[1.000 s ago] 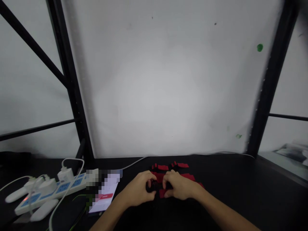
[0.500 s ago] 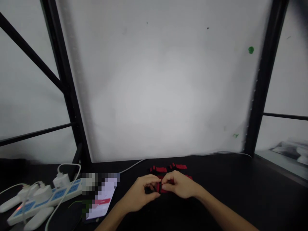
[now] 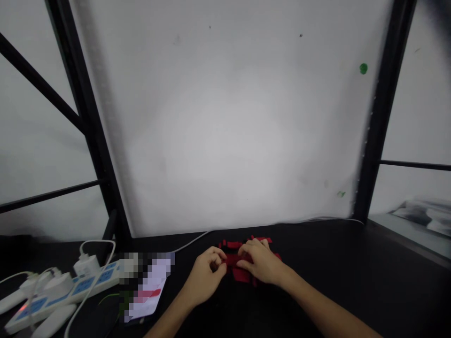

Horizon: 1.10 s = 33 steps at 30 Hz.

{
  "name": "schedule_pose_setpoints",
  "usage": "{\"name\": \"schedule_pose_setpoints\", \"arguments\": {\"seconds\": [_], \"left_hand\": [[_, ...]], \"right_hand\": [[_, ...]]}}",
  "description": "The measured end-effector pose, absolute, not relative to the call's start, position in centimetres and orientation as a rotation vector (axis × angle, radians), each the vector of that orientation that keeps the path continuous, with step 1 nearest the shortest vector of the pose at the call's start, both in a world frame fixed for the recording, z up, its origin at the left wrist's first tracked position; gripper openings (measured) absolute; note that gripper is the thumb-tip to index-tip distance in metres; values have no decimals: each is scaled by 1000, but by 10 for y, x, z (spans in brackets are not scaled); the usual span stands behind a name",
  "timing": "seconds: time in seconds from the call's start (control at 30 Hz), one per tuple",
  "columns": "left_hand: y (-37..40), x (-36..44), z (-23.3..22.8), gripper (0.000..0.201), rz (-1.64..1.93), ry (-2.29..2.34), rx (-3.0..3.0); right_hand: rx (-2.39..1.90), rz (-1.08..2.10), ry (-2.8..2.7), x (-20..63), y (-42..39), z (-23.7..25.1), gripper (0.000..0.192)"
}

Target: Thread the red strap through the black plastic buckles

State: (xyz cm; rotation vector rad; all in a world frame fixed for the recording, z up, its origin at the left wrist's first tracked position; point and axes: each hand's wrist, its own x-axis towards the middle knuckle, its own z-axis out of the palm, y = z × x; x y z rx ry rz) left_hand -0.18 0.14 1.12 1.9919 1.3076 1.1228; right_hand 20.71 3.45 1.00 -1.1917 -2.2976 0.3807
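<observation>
Several red fabric straps with black parts lie together on the black table. My left hand (image 3: 207, 273) is at their left side, its fingers curled and thumb and forefinger close together at the edge of a red strap (image 3: 231, 260). My right hand (image 3: 261, 262) reaches over the group from the right, thumb and fingers apart, its palm covering part of the straps. Nearest me, a red strap piece (image 3: 243, 275) lies below the right thumb. Behind the hands is another red strap (image 3: 234, 244) with black pieces at its ends. The fingers hide some of the contact.
To the left lies a phone (image 3: 152, 291) with a lit screen, partly pixelated. Beside it is a white power strip (image 3: 92, 283) with plugged-in chargers and cables. A thin cable (image 3: 193, 241) runs along the back edge by the white wall panel. Black metal posts (image 3: 375, 117) frame both sides.
My hands have moved apart from the shared pinch on a strap. The right hand has shifted up and spread over the straps; the near red piece is now more exposed. The view shifted slightly.
</observation>
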Motion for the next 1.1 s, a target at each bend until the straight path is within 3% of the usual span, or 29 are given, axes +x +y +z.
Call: {"name": "schedule_pose_setpoints", "arguments": {"seconds": [0.27, 0.43, 1.1], "left_hand": [[10, -1, 2, 27, 1159, 1340, 1848], [8, 2, -3, 15, 1106, 1170, 1894], [4, 5, 0, 29, 1352, 1038, 1453]], "right_hand": [[-1034, 534, -2556, 226, 33, 13, 35], [-1081, 530, -2591, 217, 31, 3, 42], [-723, 701, -2078, 203, 18, 17, 35]]}}
